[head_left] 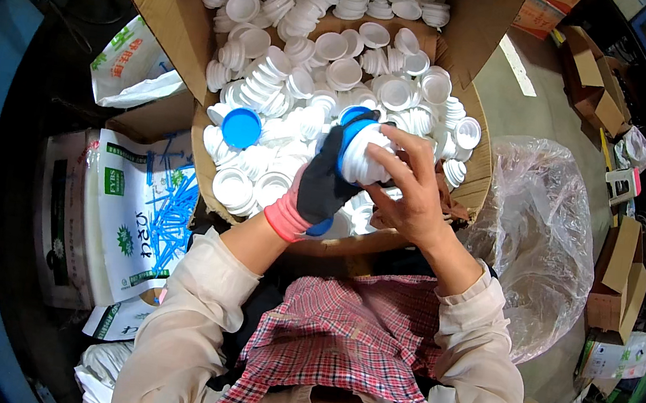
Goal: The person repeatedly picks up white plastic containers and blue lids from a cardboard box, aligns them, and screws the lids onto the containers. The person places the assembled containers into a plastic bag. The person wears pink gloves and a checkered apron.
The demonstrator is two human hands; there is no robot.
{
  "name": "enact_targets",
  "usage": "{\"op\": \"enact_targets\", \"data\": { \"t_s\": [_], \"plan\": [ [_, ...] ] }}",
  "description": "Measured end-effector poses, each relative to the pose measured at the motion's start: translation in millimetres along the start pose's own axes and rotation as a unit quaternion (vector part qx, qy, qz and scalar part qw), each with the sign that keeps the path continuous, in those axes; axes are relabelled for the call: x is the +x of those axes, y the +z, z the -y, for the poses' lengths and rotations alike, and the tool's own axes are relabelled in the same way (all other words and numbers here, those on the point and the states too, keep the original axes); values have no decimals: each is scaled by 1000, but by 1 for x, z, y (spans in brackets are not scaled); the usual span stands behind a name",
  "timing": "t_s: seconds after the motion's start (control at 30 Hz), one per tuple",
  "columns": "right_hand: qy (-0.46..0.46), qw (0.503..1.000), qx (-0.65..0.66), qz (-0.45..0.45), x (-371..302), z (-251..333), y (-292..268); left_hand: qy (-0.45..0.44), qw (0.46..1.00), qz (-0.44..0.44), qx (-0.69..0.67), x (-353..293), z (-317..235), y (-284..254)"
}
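Brown cardboard box walls (pixel 488 36) are enclosing white ribbed plastic cups (pixel 345 74) across the upper centre. Mid-frame, the black-gloved left hand (pixel 320 186) is gripping a white ribbed plastic piece (pixel 359 157), possibly a nested stack; the bare right hand (pixel 418 191) is pinching its side. It is probably feeling light, springy, its ridges giving hold.

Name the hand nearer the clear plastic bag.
Right. The bare right hand is to the left of the clear plastic bag, apart from it; the gloved left hand is farther left.
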State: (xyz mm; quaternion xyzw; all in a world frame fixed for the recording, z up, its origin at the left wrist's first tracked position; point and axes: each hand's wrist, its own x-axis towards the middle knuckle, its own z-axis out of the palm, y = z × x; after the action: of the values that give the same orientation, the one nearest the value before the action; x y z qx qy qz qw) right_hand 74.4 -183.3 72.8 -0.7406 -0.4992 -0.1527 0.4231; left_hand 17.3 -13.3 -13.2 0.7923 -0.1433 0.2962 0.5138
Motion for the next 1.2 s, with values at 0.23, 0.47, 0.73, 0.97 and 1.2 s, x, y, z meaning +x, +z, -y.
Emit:
{"op": "enact_targets", "data": {
  "t_s": [0.23,0.47,0.73,0.97,1.2],
  "plan": [
    [-93,989,-112,-18,-3,1,-1,-48,848,22,-528,35,-27,-16],
    [-108,978,-176,-30,3,21,2,-60,992,-10,-107,12,-19,-20],
    [-99,979,-177,-18,7,31,-1,-225,856,29,-464,27,-37,-25],
    [-83,982,-169,-2,10,34,-5,-224,866,51,-445,33,-45,-26],
    [-82,983,-165,-1,9,34,-5,-219,874,43,-431,14,-31,-25]
  ]
}}
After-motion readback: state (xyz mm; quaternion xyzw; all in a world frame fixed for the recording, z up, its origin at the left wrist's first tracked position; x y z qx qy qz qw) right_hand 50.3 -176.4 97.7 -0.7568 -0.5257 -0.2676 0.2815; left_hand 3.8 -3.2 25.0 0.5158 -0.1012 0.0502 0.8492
